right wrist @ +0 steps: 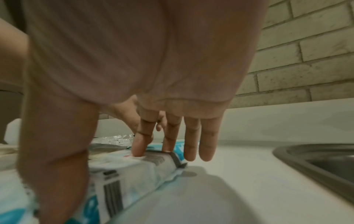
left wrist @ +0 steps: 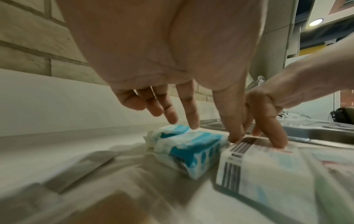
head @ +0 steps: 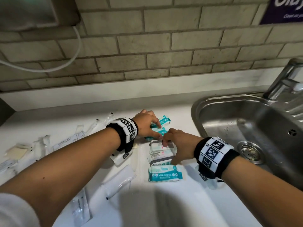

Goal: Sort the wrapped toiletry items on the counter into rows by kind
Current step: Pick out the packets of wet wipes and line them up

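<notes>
Several wipes packs lie in a column on the white counter (head: 188, 202): two teal packs (head: 162, 120) at the far end, two white barcode-side packs (head: 159, 154) in the middle, and a teal MINI WIPES pack (head: 164, 174) nearest me. My left hand (head: 154, 128) reaches over the far teal packs (left wrist: 191, 145) with straight fingers, its thumb tip touching the far edge of the barcode pack (left wrist: 258, 166). My right hand (head: 168, 151) spans the white packs: straight fingers (right wrist: 139, 145) press the far end and the thumb rests against the near edge.
A steel sink (head: 246, 122) with a faucet (head: 287, 82) sits close on the right. Clear-wrapped items (head: 68, 141), a beige pad (head: 16, 152) and white sachets (head: 119, 181) are spread over the counter's left half. A brick wall (head: 164, 46) with a white cable (head: 77, 46) stands behind.
</notes>
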`<state>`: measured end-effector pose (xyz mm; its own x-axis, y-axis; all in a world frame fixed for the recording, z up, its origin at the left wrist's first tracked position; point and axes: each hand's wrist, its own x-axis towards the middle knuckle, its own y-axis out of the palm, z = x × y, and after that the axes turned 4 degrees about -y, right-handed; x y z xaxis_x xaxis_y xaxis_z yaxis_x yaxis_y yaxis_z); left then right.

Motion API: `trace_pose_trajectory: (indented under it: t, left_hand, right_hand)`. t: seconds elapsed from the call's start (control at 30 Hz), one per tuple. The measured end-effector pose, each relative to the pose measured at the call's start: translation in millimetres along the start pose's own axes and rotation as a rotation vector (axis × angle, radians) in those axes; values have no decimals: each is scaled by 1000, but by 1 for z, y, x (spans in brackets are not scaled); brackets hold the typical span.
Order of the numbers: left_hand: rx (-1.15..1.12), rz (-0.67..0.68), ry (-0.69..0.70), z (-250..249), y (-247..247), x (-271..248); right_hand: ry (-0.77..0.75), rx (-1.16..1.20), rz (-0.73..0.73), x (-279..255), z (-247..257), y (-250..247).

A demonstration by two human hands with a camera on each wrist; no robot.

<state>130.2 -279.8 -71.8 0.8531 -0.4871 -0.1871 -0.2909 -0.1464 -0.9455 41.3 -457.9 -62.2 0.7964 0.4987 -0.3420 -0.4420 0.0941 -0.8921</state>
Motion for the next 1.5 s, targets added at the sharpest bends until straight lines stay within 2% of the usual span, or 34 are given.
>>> trace_pose_trajectory:
  t: [0.1, 0.17, 0.23, 0.3, 0.4, 0.57, 0.77, 0.9, 1.0, 1.23, 1.4, 1.5]
  left_hand:
    - [-130, -15, 10, -1, -6, -14]
    - [-195, 45, 14, -3, -7, -27]
    - [-164, 139, 10, -7, -3, -41]
    - [-92, 168, 7, -12, 5, -53]
    - [-92, 91, -5, -17, 15, -57]
    - [-211, 24, -111, -18, 20, -58]
    - [-207, -13, -140, -20, 16, -58]
    - [-206, 16, -183, -13, 13, -56]
    - [-194, 55, -207, -11, 15, -56]
    - [-178, 47, -193, -10, 15, -54]
    - [-189, 19, -172, -7, 12, -54]
    - [-257, -28, -182, -2, 10, -56]
  right_hand:
    - [23, -27, -53, -8, 0, 3]
    - [36, 22, -53, -11, 0, 6]
    - [36, 49, -52, -13, 1, 9]
    - [44, 42, -66, -15, 2, 11]
    - [65, 24, -104, -15, 5, 15]
    - [95, 67, -170, -16, 7, 18]
    - [126, 80, -55, -22, 9, 4]
    - [125, 253, -91, -20, 6, -4]
    - [140, 247, -87, -18, 6, -5]
    - [110, 286, -45, -14, 15, -5]
    - [56, 53, -23, -7, 29, 2]
    - [60, 30, -58, -8, 33, 1]
